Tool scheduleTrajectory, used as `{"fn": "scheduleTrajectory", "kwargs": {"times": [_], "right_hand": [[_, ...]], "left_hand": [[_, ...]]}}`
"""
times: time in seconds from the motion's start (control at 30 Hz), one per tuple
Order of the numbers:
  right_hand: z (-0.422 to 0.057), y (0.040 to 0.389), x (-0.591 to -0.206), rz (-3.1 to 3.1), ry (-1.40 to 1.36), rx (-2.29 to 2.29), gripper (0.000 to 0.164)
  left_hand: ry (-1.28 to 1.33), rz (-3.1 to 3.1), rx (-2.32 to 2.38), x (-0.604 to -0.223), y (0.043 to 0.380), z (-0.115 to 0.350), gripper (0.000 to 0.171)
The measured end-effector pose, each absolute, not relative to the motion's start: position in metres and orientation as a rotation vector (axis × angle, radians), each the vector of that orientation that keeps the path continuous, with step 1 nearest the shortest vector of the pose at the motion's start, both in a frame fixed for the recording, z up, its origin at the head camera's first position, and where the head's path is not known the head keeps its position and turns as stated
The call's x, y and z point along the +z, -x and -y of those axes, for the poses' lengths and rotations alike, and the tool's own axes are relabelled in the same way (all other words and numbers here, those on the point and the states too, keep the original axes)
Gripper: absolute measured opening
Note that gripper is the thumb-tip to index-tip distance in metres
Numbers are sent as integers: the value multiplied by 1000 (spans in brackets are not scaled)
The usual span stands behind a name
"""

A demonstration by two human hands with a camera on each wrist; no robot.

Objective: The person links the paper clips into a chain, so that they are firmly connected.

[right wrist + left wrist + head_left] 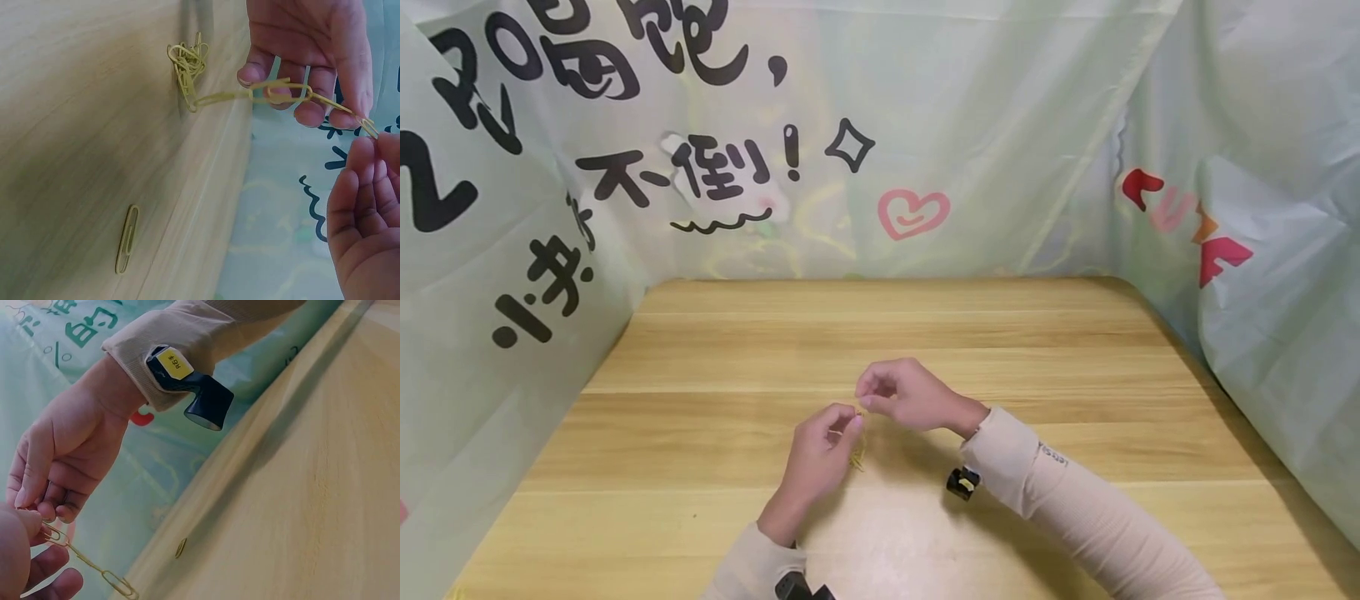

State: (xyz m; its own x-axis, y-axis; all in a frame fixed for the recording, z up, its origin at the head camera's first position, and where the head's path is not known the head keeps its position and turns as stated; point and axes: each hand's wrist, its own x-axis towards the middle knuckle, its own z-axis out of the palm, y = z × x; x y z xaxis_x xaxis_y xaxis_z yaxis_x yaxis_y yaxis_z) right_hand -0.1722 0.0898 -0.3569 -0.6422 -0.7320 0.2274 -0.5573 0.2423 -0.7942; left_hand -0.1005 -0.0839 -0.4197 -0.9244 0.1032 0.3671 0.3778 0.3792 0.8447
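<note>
A chain of gold paper clips [289,95] hangs from the left hand [822,454], which pinches its upper end between thumb and fingertip. Its lower links lie in a tangled heap [189,64] on the wood table. Just above and to the right, the right hand [913,396] pinches a gold paper clip [369,128] at the chain's end. Both hands' fingertips nearly meet there; whether that clip is fully linked cannot be made out. One loose paper clip [127,239] lies on the table, apart from the chain, and also shows in the left wrist view.
The wooden table [700,350] is enclosed by pale printed cloth [1000,125] at the back and sides. A black wrist camera [962,482] sits at the right cuff, another [797,586] at the left cuff.
</note>
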Motion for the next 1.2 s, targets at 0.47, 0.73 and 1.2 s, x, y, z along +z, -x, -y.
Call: {"fn": "scheduleTrajectory", "kwargs": {"times": [0.47,0.73,1.2], "right_hand": [[-106,184,-368,-2554,1095,-981,9],[-117,188,-378,-2574,995,-566,13],[-117,186,-390,-2582,895,-432,28]], "left_hand": [[457,2358,-1531,-425,97,85,12],[470,2331,-1537,-422,100,82,11],[431,2373,-1532,-420,101,83,12]]}}
